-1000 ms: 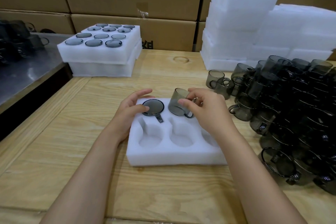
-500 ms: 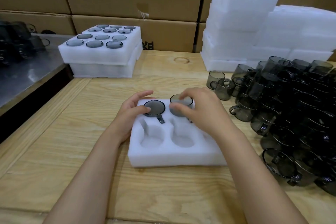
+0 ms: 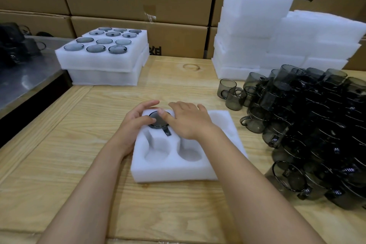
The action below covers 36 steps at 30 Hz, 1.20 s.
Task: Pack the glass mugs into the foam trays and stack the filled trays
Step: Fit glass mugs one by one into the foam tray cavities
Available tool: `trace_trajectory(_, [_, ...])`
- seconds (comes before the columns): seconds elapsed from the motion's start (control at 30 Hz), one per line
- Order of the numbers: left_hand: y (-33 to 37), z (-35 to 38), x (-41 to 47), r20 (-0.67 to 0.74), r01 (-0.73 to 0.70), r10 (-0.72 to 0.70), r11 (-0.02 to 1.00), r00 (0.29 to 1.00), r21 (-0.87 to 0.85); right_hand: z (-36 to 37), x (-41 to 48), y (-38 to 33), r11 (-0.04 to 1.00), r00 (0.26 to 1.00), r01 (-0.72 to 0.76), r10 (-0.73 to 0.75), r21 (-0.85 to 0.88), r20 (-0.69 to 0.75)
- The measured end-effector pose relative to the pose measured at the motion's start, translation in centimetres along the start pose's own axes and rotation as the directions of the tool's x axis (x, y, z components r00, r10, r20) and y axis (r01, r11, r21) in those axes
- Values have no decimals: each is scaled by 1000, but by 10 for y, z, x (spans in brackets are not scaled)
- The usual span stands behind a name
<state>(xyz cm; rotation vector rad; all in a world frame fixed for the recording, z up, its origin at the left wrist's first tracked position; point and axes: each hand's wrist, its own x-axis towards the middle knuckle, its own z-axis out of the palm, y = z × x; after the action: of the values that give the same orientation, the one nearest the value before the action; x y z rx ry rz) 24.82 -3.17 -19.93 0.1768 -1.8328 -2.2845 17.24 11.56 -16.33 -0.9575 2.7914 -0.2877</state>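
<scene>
Left hand (image 3: 134,124): rested at the far-left corner of the foam tray (image 3: 172,166), fingers loosely bent, thumb touching the rim of the first mug (image 3: 158,122); nothing was gripped, as half a second earlier.
Right hand (image 3: 190,122): laid flat with fingers straightened over the far-middle pocket; earlier its fingertips had been curled on the second mug.
First mug: seated in the far-left pocket, handle toward the person.
Second mug: previously seen in the far-middle pocket, now hidden beneath the right palm.
Foam tray: placed on the wooden surface (image 3: 79,154); two near pockets seen vacant.
Surroundings: filled trays (image 3: 103,59) stacked far left; loose mugs (image 3: 316,117) heaped right.
</scene>
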Motion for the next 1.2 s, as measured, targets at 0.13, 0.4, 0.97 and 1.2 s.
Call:
trace_trajectory(0.13, [1,0,1,-4,13,-13,1000,1000,-20,-3,-7,0,997,994,38,-31,71,-109])
trace_trajectory(0.4, [2,1,1,-17,25,-26,999,1000,-34,-32,-51,54,931,694,-194,354,310,-627])
trace_trajectory(0.97, [0,1,3,-58,44,-47,998,997,-48,-68,-46,116,846,525,-477,493,240,-694])
trace_trajectory(1.2, [0,1,3,-61,50,-52,998,997,-32,-94,-37,137,810,555,-538,548,232,-626])
